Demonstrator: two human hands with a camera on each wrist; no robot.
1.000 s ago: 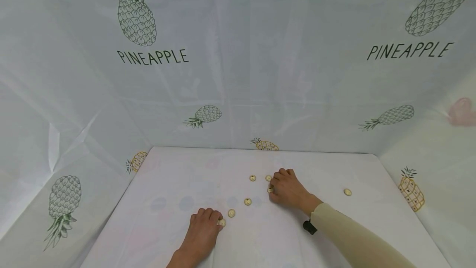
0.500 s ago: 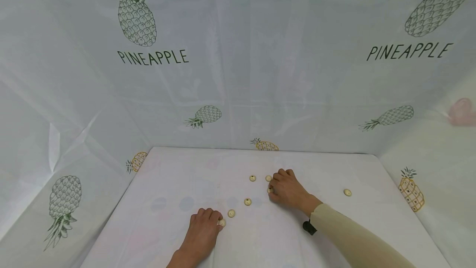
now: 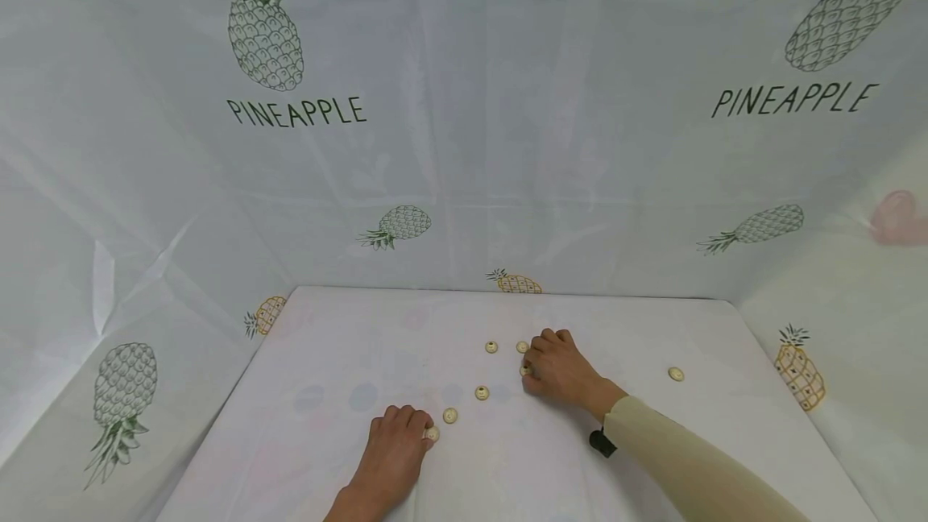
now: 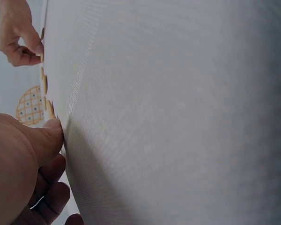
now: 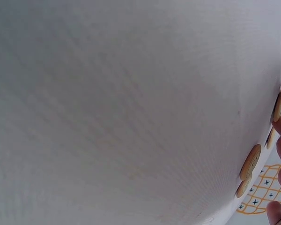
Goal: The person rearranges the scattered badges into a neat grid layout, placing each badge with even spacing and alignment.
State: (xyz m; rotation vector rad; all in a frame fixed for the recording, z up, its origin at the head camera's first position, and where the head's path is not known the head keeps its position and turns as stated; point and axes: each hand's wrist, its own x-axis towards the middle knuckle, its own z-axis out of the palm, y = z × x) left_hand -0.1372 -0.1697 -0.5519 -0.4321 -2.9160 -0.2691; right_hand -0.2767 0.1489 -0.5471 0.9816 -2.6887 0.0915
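Round pale wooden buttons lie on the white-covered table. My left hand is low at centre-left, thumb and fingertips at the edges of one button, pinching it against the cloth. Farther back and to the right, my right hand pinches another button at its left side. In the right wrist view, that button sits flat between a thumb and a fingertip. The left wrist view has the left thumb near the row's end, its own button mostly hidden behind the thumb.
Between the hands lie two buttons, one nearer and one farther. Two more, a left one and a right one, are at the back. A lone button lies far right. Pineapple-printed sheeting rises behind the table.
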